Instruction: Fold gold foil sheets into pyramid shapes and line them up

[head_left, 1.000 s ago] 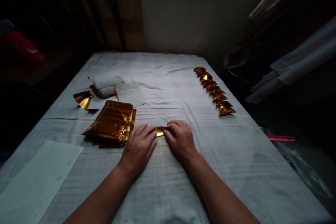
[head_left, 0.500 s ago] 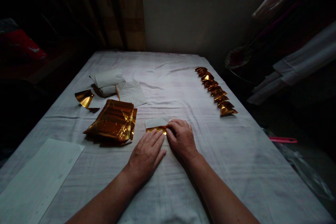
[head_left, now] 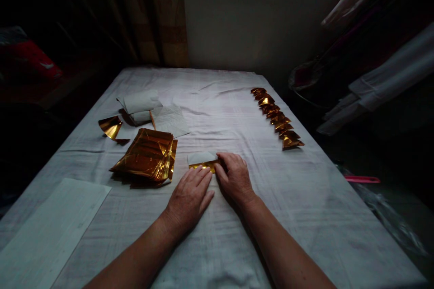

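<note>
A small folded piece of gold foil paper (head_left: 202, 160), white on its upper flap, lies on the white cloth (head_left: 237, 113) in front of me. My left hand (head_left: 189, 198) rests flat on the cloth, its stretched fingers touching the piece's near edge. My right hand (head_left: 234, 178) lies with curled fingers pressed on the piece's right end. A stack of gold foil sheets (head_left: 146, 156) sits just left of my left hand.
A row of several folded gold pieces (head_left: 276, 117) runs along the table's right side. White paper sheets (head_left: 149, 107) and a curled gold scrap (head_left: 110, 126) lie at the far left. A large white sheet (head_left: 47, 230) covers the near left corner. A pink tool (head_left: 362, 179) lies off the table's right edge.
My left hand has slid back toward me and flattened, uncovering the folded piece's white flap. My right hand has stayed pressed on the piece's right end.
</note>
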`<state>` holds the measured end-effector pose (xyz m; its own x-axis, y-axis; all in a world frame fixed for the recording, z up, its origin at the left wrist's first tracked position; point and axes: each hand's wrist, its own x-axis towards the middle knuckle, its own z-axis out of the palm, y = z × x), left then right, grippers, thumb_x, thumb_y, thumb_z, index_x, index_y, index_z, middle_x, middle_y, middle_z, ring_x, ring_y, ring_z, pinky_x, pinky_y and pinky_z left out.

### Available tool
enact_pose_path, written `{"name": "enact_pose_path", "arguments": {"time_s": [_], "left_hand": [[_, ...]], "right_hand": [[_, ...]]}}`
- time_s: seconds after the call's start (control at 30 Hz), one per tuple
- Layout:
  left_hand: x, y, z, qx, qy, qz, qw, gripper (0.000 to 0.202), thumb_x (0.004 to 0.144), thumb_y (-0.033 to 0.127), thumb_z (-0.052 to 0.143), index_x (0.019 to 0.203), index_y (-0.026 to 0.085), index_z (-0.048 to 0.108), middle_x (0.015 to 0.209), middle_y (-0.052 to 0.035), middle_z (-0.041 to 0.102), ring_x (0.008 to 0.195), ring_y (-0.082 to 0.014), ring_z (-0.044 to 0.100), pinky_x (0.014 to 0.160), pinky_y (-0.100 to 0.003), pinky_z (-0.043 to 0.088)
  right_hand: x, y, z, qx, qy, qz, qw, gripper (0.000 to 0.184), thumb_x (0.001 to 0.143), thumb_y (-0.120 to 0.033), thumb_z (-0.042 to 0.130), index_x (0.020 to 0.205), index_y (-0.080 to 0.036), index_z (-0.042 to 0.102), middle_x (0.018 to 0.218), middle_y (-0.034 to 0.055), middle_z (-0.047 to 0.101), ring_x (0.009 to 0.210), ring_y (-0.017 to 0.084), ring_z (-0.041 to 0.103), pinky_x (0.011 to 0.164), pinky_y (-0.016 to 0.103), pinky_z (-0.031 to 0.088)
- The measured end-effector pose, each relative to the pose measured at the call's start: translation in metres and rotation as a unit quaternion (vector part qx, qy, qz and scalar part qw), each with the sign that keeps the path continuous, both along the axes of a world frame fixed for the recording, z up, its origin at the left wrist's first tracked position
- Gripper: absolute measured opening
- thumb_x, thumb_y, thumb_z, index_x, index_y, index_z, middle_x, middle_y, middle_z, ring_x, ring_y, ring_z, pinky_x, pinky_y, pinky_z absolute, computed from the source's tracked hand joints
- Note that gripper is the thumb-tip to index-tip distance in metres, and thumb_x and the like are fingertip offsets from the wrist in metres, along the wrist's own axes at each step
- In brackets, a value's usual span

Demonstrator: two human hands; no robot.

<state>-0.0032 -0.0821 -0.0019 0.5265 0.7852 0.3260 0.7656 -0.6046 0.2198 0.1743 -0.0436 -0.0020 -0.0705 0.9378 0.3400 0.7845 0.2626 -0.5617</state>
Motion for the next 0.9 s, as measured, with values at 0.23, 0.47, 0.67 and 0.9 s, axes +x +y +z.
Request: {"name": "enact_pose_path", "arguments": {"time_s": [0.23,0.47,0.67,0.9], "left_hand": [[0.000,0.001,-0.001,0.009,0.007,-0.005,1.000,0.043,0.097,0.033,0.048,0.134,0.013,0.056,0.137,-0.0133,0.061,0.129,-0.0274,0.055,0.112,-0.047,0.042],[-0.001,0.001,-0.001,0.002,0.000,-0.003,1.000,0.040,0.097,0.032,0.049,0.133,0.016,0.057,0.137,-0.0121,0.061,0.130,-0.0264,0.054,0.112,-0.046,0.041],[0.000,0.002,-0.002,0.009,-0.002,-0.005,1.000,0.040,0.096,0.032,0.050,0.132,0.015,0.057,0.137,-0.0124,0.061,0.129,-0.0265,0.054,0.112,-0.046,0.042],[0.000,0.002,-0.002,-0.003,-0.005,-0.003,1.000,0.041,0.098,0.033,0.047,0.134,0.015,0.055,0.138,-0.0120,0.060,0.129,-0.0250,0.054,0.112,-0.046,0.042]], "right_hand": [[0.000,-0.004,0.001,0.001,-0.030,-0.012,0.999,0.037,0.085,-0.025,0.062,0.122,-0.023,0.061,0.127,0.0109,0.063,0.117,0.028,0.054,0.098,0.044,0.039],[0.013,-0.003,-0.006,-0.003,-0.024,-0.018,1.000,0.041,0.085,-0.019,0.056,0.126,-0.023,0.060,0.131,0.0106,0.062,0.121,0.026,0.054,0.102,0.045,0.041],[0.014,-0.008,0.005,0.097,-0.020,0.045,0.994,0.036,0.094,-0.019,0.046,0.125,-0.022,0.063,0.131,0.0092,0.064,0.127,0.022,0.053,0.108,0.043,0.040],[0.007,-0.021,0.010,-0.043,-0.165,0.168,0.971,0.048,0.100,-0.032,0.039,0.144,-0.015,0.047,0.150,0.0116,0.047,0.141,0.025,0.039,0.118,0.050,0.027]]}}
